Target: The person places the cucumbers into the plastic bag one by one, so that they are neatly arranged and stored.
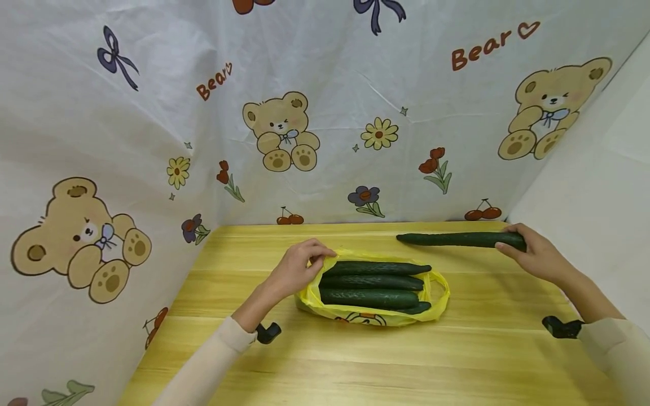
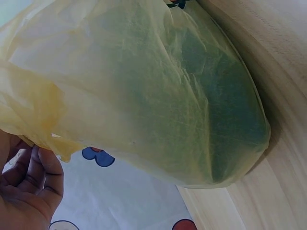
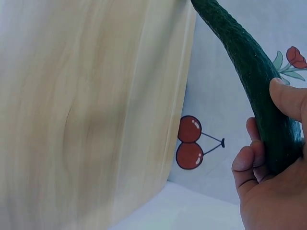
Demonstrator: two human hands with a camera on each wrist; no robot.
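Note:
A yellow plastic bag (image 1: 315, 309) lies on the table with its mouth spread open, and several dark green cucumbers (image 1: 373, 282) lie side by side in it. My left hand (image 1: 299, 266) pinches the bag's edge at its left end; the left wrist view shows the thin film (image 2: 120, 96) rising to the fingertips. At the back right, my right hand (image 1: 535, 254) grips one long cucumber (image 1: 452, 239) by its thick end. The cucumber's thin tip points left, past the bag's far side. In the right wrist view the thumb lies across this cucumber (image 3: 254, 72), with fingers behind it.
The wooden table (image 1: 330, 366) has its back edge against a hanging cloth (image 1: 335, 197) printed with bears and flowers. More of this cloth stands along the left side. A plain white wall (image 1: 584, 197) borders the right. Black camera mounts (image 1: 561, 327) sit at both wrists.

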